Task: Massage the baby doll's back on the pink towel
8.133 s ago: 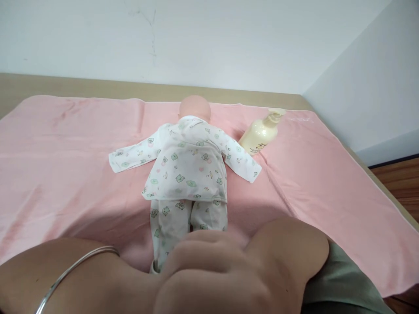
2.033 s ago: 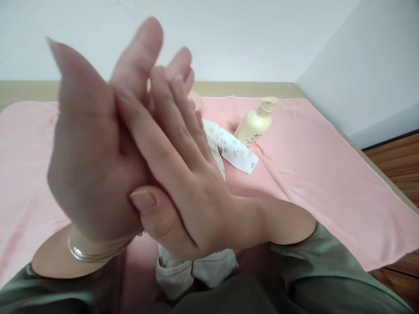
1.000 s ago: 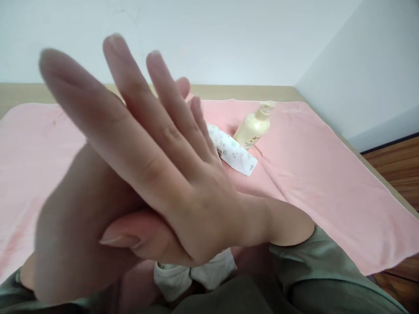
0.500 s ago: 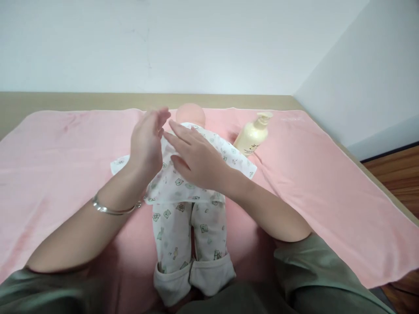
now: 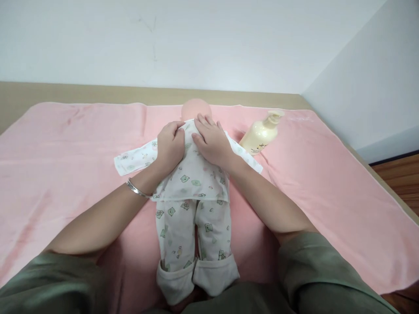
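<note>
A baby doll [image 5: 196, 109] lies stretched out along the cloth, its bare round head at the far end. It wears a white printed top [image 5: 186, 179] and white printed trousers [image 5: 209, 226] with turned-up cuffs. My left hand [image 5: 170, 146] rests on the left side of the doll's upper body, fingers towards the shoulder and partly hidden behind the hand. On the right side, my right hand [image 5: 212, 139] lies flat over the shoulder area with its fingers stretched out. Both hands touch the top, and neither grips anything visible. The doll's face is not in view.
A cream pump bottle [image 5: 260, 135] leans at a slant beyond the doll's right sleeve. Under everything lies a pink cloth [image 5: 65, 174] on a light wooden surface [image 5: 98, 92]. A white wall [image 5: 209, 43] closes off the back, with another wall at right.
Both hands have come down from above the doll, where they were close together, and moved apart onto its upper body. More of the doll's left sleeve shows. The view has shifted slightly.
</note>
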### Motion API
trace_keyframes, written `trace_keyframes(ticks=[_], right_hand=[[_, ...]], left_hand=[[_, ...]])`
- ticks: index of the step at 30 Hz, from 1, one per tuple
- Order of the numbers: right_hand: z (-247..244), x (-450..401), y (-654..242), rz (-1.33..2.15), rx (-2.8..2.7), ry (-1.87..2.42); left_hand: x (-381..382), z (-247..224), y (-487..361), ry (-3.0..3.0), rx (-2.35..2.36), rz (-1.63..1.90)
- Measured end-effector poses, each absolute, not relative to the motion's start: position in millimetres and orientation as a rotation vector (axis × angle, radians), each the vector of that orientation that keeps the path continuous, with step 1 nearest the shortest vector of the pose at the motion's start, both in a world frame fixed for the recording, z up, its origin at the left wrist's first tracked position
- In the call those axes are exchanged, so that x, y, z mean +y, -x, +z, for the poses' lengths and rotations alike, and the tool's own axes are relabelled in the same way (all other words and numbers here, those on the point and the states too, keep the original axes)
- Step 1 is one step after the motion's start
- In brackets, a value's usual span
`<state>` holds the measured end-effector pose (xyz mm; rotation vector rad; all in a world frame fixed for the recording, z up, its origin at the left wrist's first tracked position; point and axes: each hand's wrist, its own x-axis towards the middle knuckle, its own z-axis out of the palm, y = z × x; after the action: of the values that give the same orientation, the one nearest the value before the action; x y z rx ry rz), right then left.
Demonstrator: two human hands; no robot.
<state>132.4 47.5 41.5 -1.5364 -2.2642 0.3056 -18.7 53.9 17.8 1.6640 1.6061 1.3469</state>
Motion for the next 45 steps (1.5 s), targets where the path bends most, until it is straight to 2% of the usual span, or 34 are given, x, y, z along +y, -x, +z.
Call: trace_keyframes(ticks=[3,6,10,15,19,23,27,31,35,38,41,45], right_hand=[[37,21,-117,0.136,-2.226,1.625],[34,-2,-103,0.017,-2.302,1.510],[38,15,-110,0.107,-2.406,1.425],[45,52,-132,0.254,-2.295,1.624],[44,22,-118,0.060,-2.212,1.782],[44,-12,-101,-0.038,-2.353,1.680],[48,11,-115,0.102,-2.485,1.476],[50,46,-137,0.247,-2.384,1.564],[46,25,-125,0.077,-2.267,1.755],[44,-5,-107,-0.044,-2.336,1.679],[46,-9,-106,0.075,-2.455,1.494],[49,31,-133,0.314,-2.509,1.399]], left_hand=[[51,17,18,-1.644,1.576,1.380],[50,15,18,-1.603,1.536,1.404],[52,13,18,-1.609,1.560,1.400],[53,12,19,-1.694,1.571,1.395],[53,10,19,-1.673,1.559,1.412],[54,9,19,-1.594,1.549,1.435],[54,11,19,-1.615,1.565,1.417],[53,13,19,-1.677,1.561,1.387],[53,14,19,-1.647,1.545,1.401],[53,13,18,-1.573,1.546,1.415],[53,12,19,-1.558,1.541,1.412],[54,14,19,-1.628,1.572,1.387]])
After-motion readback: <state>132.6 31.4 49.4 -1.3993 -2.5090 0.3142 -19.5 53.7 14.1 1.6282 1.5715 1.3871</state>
